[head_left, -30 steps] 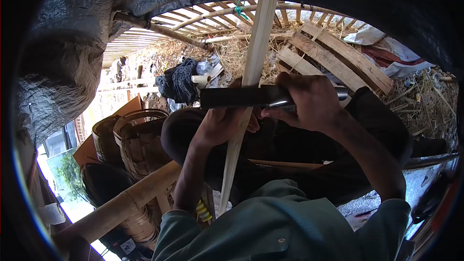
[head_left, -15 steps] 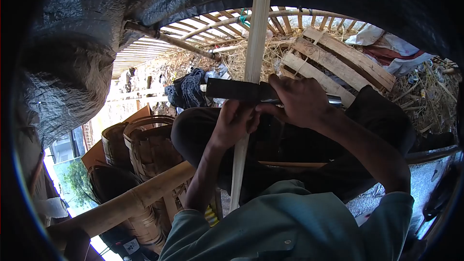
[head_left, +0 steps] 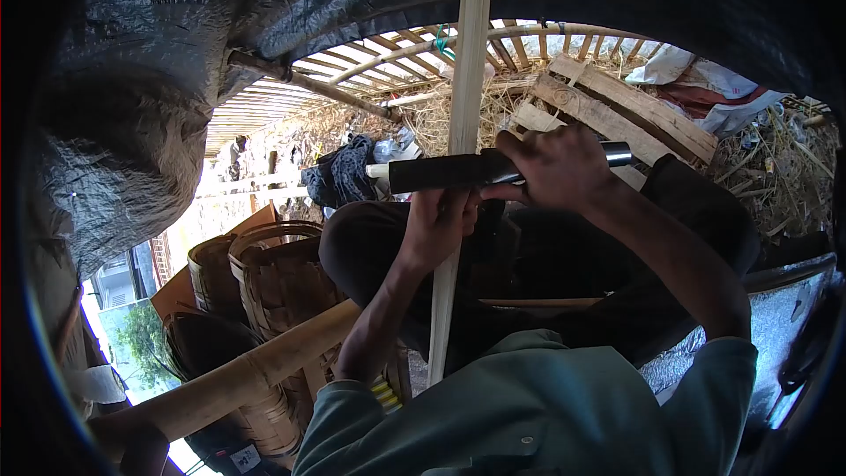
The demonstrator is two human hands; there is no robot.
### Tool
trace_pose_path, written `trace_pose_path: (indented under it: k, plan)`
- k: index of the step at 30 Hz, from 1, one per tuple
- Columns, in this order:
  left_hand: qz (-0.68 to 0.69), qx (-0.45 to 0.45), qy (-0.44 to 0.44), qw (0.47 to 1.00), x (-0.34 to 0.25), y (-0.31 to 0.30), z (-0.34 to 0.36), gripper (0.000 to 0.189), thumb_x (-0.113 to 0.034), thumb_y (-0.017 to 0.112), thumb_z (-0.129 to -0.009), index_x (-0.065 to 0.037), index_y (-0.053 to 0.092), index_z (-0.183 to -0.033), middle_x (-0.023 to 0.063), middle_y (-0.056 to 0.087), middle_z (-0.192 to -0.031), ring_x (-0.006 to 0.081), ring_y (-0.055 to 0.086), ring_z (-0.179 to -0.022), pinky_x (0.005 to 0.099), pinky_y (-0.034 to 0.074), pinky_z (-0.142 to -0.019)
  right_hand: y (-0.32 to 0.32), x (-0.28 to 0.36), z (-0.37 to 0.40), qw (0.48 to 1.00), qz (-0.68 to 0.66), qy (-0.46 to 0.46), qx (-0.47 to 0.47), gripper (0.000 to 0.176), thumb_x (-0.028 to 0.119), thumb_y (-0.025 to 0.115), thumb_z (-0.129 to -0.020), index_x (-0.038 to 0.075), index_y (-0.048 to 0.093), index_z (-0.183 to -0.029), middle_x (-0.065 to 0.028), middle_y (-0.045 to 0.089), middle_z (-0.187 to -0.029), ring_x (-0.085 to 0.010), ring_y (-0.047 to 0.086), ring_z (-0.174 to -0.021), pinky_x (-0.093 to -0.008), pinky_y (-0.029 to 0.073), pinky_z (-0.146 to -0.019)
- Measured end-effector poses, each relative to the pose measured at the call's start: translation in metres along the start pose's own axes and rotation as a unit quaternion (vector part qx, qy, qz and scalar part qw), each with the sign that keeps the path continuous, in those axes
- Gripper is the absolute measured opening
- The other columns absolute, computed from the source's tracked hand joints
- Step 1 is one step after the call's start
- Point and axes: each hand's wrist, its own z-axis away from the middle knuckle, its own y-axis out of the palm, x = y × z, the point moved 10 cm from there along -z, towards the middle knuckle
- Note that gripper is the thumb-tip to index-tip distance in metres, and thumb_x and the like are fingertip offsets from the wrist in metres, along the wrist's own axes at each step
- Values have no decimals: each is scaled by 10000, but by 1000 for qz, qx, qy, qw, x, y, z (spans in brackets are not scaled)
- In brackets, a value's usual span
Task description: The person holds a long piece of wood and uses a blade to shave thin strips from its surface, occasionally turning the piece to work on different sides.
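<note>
A long pale bamboo strip [head_left: 469, 70] runs from the top of the view down toward my chest. A dark bar-shaped tool [head_left: 432, 174] lies across it, with a pale stub at its left end and a shiny metal part at its right. My right hand [head_left: 564, 167] is closed round the tool, right of the strip. Just under the tool, my left hand [head_left: 436, 225] is closed round the strip, its fingertips close to my right thumb. Where the tool meets the strip is partly hidden by my fingers.
Woven baskets [head_left: 278, 273] stand at the left behind a thick bamboo pole [head_left: 264, 357]. Wooden slats [head_left: 617, 110] and straw lie ahead, near a slatted bamboo fence [head_left: 388, 57]. Dark plastic sheeting [head_left: 132, 123] hangs left and overhead. A dark cloth [head_left: 342, 172] lies beyond my knee.
The tool and my right hand have shifted slightly right, and the tool tilts up more toward its right end. My left hand still grips the strip.
</note>
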Motion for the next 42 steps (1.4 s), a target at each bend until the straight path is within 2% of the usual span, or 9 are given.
trace_pose_path:
  k: [5,9,13,17,26,31,35,40,42]
  plan:
    - [15,-24,-34,999,4,1,10,182,-209,417,-974,-43,477,-931,-17,392,-680,49,358,-493,206,284,-437,-27,-39,-9,990,14,80,-117,639,671,462,-822,53,596,-915,-85,561,-481,-249,633,-468,-365,509,-438]
    - [82,4,-19,996,-12,4,11,141,-143,423,-981,-20,474,-935,5,455,-690,41,400,-506,205,306,-428,-27,-26,-9,995,-16,29,-89,618,635,468,-846,33,592,-912,-90,571,-499,-258,635,-479,-355,514,-450]
    - [37,-20,18,999,-2,-4,9,93,-57,415,-960,-14,479,-908,8,464,-676,48,411,-521,207,318,-435,-1,15,8,999,-37,-35,-16,627,658,446,-841,49,567,-928,-97,577,-511,-260,637,-482,-367,512,-445]
    - [25,5,26,999,2,0,7,99,0,391,-941,-11,473,-887,1,457,-651,50,413,-529,213,326,-441,6,7,7,997,-71,-15,15,640,675,434,-835,54,564,-917,-89,565,-495,-247,624,-453,-373,502,-420]
    - [3,-25,10,1000,-5,-3,7,168,-87,411,-968,-13,479,-834,-11,448,-657,29,409,-510,204,318,-423,0,4,-9,994,42,-67,-77,702,755,390,-775,71,531,-842,-71,531,-452,-201,595,-400,-351,465,-369]
    - [-21,-38,27,999,-16,-5,4,252,-245,424,-989,-59,445,-821,-30,377,-628,27,338,-454,208,266,-398,0,0,-21,996,76,-49,-27,704,758,389,-777,75,544,-858,-57,522,-442,-185,579,-381,-330,449,-354]
    - [8,-31,31,999,-14,-8,4,182,-137,432,-980,-9,511,-879,-2,451,-639,31,411,-478,202,309,-402,-2,3,-19,997,57,-48,-1,696,740,395,-798,70,565,-882,-57,517,-441,-184,579,-384,-320,449,-360]
    - [45,34,63,996,-22,2,8,144,-105,446,-969,1,511,-896,16,479,-654,49,433,-500,210,323,-422,-14,9,-5,996,34,-53,-68,672,716,416,-813,66,571,-885,-57,520,-447,-197,589,-396,-325,455,-366]
    - [29,-7,42,999,-10,-3,10,115,-85,460,-960,2,513,-908,23,487,-662,57,449,-523,215,340,-441,-20,17,1,994,49,-63,-68,656,704,423,-819,69,571,-887,-61,525,-454,-211,600,-411,-328,458,-370]
